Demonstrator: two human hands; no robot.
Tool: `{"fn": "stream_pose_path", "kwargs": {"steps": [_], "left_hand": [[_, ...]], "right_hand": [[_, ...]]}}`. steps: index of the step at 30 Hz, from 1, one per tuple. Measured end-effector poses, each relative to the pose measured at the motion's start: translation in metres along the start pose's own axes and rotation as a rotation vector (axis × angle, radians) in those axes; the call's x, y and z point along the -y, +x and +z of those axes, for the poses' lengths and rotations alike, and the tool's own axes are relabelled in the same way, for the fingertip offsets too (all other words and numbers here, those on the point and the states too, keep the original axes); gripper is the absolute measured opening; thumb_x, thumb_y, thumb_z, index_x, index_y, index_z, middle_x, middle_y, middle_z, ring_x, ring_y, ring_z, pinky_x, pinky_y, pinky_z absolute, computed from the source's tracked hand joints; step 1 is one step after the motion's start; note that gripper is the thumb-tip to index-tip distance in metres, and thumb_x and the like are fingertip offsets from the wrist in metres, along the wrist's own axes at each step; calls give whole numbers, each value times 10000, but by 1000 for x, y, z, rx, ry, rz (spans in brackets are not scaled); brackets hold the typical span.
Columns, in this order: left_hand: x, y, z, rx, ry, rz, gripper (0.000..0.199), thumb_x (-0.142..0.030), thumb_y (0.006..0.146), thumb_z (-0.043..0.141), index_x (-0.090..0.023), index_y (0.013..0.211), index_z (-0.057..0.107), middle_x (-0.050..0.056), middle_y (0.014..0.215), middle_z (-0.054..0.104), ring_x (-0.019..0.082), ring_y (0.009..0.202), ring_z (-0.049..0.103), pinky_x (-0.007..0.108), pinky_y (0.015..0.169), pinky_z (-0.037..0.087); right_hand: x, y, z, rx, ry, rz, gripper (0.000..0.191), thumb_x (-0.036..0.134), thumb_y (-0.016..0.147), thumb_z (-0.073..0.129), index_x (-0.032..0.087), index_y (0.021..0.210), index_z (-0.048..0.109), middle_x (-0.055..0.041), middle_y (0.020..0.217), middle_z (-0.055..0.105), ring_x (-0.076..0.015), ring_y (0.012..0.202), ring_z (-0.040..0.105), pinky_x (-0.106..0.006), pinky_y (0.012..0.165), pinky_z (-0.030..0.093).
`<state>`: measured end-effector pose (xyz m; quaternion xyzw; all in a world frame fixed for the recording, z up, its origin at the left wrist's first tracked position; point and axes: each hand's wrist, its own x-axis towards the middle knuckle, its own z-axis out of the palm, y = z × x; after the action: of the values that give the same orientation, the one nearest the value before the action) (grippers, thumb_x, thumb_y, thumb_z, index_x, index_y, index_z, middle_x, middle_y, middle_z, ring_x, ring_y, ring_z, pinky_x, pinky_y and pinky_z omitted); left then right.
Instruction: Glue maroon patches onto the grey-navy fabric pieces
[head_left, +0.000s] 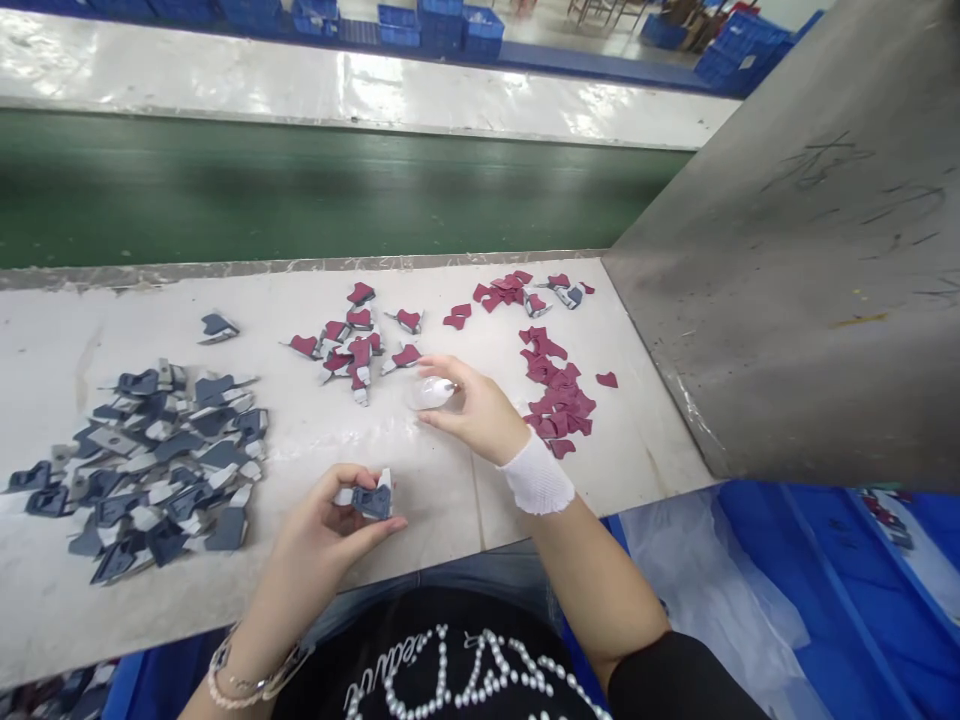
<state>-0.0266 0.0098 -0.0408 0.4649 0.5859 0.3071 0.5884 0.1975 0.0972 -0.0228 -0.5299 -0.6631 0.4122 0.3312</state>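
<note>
Nearest me, my left hand [330, 520] clamps a grey-and-white molded part [373, 500] between thumb and fingers, just above the white worktop [420, 540]. It looks light and stiff, its smooth faces perhaps a little slippery; I judge the grey body's edges the surest hold, sparing the thin projecting ends. Farther out, my right hand [487, 415] has thumb and fingers apart, curved around a small translucent bottle [433, 393]; I cannot tell whether they press it. It seems light and soft-walled, best held gently by its sides. Beyond it lie grey-and-white parts with maroon faces [360, 352].
</note>
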Motion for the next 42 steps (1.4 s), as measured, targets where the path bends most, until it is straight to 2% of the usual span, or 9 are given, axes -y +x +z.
{"fn": "stream_pose_path", "kwargs": {"steps": [2,5,7,12,18,25,32,36,42], "left_hand": [[-1,-2,-1,24,-47,8,382,-325,710,828,-230,939,538,-7,934,648,138,744,628,249,684,520],[-3,-5,-1,32,-90,21,341,-295,747,802,-232,950,536,-8,946,652,131,777,623,246,714,509],[-2,-5,-1,51,-97,18,336,-298,760,794,-230,954,529,-4,932,657,131,771,623,242,694,502],[-3,1,6,100,-95,47,338,-311,788,781,-229,968,506,-13,888,644,120,747,615,238,686,496],[-10,6,21,158,-64,90,321,-299,796,770,-225,964,508,-12,877,626,129,728,614,263,676,502],[-8,17,55,139,133,222,292,-351,845,728,-224,1030,541,16,904,672,178,747,673,319,693,551],[-38,33,55,-83,424,652,267,-292,850,741,-224,1022,549,41,1050,687,251,1151,642,389,946,523],[-42,43,63,76,416,616,244,-218,889,680,-223,1072,519,50,1070,673,272,1347,505,394,998,505],[-29,43,74,-88,416,482,327,-254,861,699,-219,1138,530,92,1186,666,276,1166,638,411,926,539]], "right_hand": [[-2,-13,-15,-38,-75,46,535,218,775,756,232,1268,548,-45,1201,668,-212,1073,637,-354,945,498],[-7,-36,-42,-101,-222,154,199,284,832,688,193,1003,641,-75,963,683,-267,917,648,-439,834,508],[-12,-49,-54,-57,-277,204,180,299,826,693,204,971,648,-39,825,666,-250,762,640,-425,725,515],[-28,-61,-52,-63,-390,240,289,179,732,717,208,1017,676,-67,962,644,-287,906,616,-473,853,480],[-30,-60,-56,-101,-356,282,59,188,788,646,204,767,699,-55,823,630,-246,738,619,-447,735,518],[-6,-72,-42,-31,-46,230,122,325,834,707,222,894,737,-63,1073,691,-241,946,698,-408,875,586],[4,-94,-41,113,150,325,95,310,885,682,225,845,694,-70,1186,677,-247,993,709,-414,896,578],[-2,-97,-27,102,30,307,90,286,881,676,232,817,710,-100,1385,579,-311,1330,499,-524,1124,361],[-14,-80,-12,56,83,297,137,331,891,655,225,820,705,-88,1599,309,-296,1486,242,-538,1181,222]]}}
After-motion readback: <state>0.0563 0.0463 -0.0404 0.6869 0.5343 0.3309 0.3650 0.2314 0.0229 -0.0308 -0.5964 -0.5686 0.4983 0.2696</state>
